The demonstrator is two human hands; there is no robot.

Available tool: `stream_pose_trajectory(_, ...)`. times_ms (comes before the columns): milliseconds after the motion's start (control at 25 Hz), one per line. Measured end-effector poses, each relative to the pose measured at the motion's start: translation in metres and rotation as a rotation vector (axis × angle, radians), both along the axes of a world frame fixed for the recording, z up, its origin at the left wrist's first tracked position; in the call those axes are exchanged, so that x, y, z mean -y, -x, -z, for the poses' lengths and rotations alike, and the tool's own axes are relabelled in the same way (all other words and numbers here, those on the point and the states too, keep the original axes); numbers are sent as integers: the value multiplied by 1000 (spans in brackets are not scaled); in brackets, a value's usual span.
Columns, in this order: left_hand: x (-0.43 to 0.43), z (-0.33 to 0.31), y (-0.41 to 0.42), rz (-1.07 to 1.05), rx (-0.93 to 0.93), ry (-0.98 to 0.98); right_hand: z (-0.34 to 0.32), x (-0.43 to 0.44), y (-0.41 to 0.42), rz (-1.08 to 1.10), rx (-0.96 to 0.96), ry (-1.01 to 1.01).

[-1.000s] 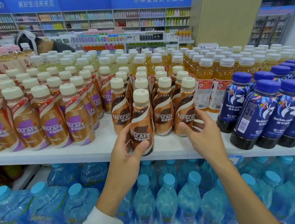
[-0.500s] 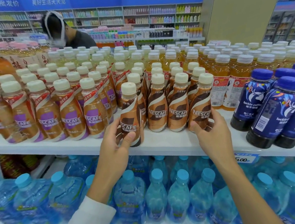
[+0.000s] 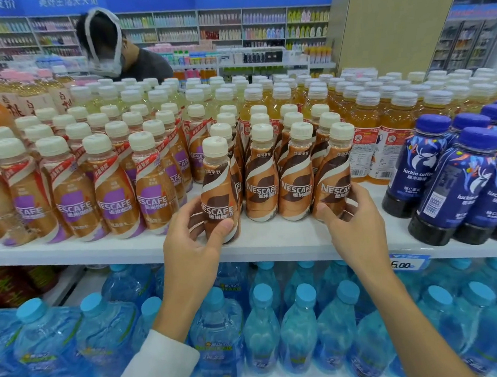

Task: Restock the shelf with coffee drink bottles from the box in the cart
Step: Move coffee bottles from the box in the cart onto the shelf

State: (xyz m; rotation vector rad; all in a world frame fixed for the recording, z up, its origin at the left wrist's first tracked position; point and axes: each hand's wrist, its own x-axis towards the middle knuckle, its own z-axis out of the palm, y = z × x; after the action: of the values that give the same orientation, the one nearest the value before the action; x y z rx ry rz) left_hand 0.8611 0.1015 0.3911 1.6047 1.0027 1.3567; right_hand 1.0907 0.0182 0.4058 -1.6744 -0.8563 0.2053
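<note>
Gripping a brown-label Nescafé coffee bottle (image 3: pixel 219 191) low on its body, the left hand (image 3: pixel 190 244) holds it upright at the front edge of the white shelf (image 3: pixel 279 241), with the thumb across the label and the fingers curled behind. Whether its base rests on the shelf cannot be told. The right hand (image 3: pixel 357 228) wraps around the base of the rightmost bottle (image 3: pixel 334 175) in the matching front row. Two further brown-label bottles (image 3: pixel 296 181) stand between the held ones. Purple-label Nescafé bottles (image 3: pixel 70 192) fill the shelf to the left. Dark blue Luckin Coffee bottles (image 3: pixel 457 182) stand toward the right end. Blue-capped water bottles (image 3: pixel 262 331) fill the level below.
</note>
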Motion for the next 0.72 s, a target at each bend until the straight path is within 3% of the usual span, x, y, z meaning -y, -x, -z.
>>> stream_pose_trajectory(720, 3, -4, 0, 2, 23, -16, 6, -4, -1, 49, 61, 44)
